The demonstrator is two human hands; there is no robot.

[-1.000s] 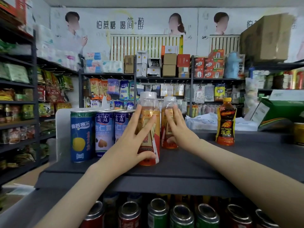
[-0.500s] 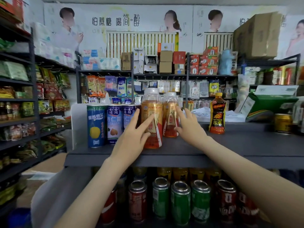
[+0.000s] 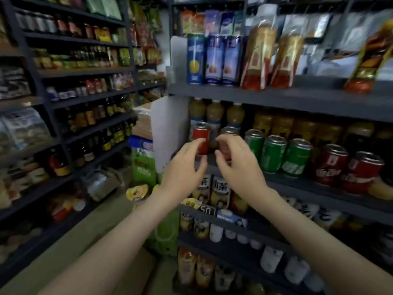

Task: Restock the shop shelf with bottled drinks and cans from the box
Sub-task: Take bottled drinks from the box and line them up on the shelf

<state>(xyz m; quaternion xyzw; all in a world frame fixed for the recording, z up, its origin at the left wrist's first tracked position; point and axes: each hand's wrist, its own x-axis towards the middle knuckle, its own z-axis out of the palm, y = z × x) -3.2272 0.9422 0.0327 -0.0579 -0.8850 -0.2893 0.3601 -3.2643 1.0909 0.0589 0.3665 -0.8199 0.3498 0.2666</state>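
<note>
The left grip (image 3: 182,167) and right grip (image 3: 239,167) hang side by side, fingers curled, just in front of a red can (image 3: 201,138) and the next can (image 3: 229,130) at the left end of the middle shelf (image 3: 319,189). With the blur, I cannot tell whether either is grasping its can. Full cans are probably weighty, stiff and smooth, somewhat slippery. They are best wrapped around the mid-body, not pinched at the rim.

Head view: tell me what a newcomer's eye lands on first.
The left hand and right hand meet mid-frame, curled at two cans at the left end of the second shelf. Right of them stands a row of green cans, then red ones.
</note>
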